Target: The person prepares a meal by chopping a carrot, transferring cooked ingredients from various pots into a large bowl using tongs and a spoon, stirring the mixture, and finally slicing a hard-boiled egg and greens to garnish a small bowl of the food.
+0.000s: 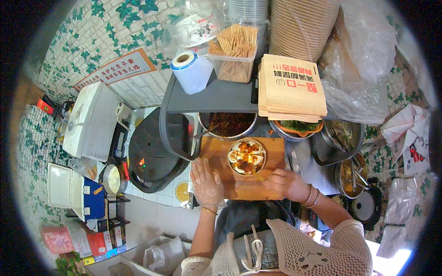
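Note:
A small round bowl (238,169) stands on a wooden cutting board (215,148). It holds pale pieces and a halved boiled egg (235,156) under a reddish-brown sauce (249,148). My left hand (205,183), in a clear plastic glove, lies flat at the board's left edge with its fingers stretched out and nothing in them. Close to the bowl's lower right, my right hand (286,184) hovers over the board with its fingers bent together. Blur hides whether something thin sits between those fingertips.
Beyond the board are a pot of dark chili sauce (234,124) and a basket of greens (300,126). A grey shelf (224,98) overhangs them, bearing toothpicks (238,41), a plastic roll (191,72) and paper bags (291,86). A black electric griddle (159,145) stands left; a pan with tongs (352,176) right.

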Demonstrator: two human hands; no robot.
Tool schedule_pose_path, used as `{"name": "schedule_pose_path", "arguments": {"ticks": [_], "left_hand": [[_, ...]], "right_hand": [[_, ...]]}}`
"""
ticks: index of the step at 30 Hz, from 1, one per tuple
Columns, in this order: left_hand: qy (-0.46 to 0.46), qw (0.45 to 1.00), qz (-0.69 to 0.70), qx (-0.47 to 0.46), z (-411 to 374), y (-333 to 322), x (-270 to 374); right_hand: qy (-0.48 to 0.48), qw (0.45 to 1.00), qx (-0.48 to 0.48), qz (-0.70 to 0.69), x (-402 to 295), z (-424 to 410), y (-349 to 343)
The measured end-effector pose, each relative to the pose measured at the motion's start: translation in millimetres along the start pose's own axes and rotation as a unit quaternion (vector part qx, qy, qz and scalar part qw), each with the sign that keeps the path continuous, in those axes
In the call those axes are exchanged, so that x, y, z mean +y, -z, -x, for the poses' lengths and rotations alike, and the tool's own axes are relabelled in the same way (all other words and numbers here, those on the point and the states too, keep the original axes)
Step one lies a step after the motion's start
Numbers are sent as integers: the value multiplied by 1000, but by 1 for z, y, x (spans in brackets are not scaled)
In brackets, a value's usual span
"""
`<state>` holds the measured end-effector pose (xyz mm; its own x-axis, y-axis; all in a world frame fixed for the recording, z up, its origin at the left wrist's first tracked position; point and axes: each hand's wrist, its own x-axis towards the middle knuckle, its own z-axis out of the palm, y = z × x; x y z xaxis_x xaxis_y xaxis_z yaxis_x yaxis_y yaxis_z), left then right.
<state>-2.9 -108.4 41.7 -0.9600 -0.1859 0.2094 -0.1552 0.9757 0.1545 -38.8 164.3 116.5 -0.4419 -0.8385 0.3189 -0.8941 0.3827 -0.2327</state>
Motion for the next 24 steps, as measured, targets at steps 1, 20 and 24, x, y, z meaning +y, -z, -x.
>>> {"name": "schedule_pose_path", "arguments": {"ticks": [1,20,24], "left_hand": [[-1,1000,-1,1,0,0,0],[-2,1000,6,-15,5,-1,-6],[-4,1000,7,-17,3,-1,-4]], "right_hand": [[15,1000,21,15,3,2,-2],[-387,862,288,-156,20,-38,-33],[-434,834,271,-207,15,-36,-36]]}}
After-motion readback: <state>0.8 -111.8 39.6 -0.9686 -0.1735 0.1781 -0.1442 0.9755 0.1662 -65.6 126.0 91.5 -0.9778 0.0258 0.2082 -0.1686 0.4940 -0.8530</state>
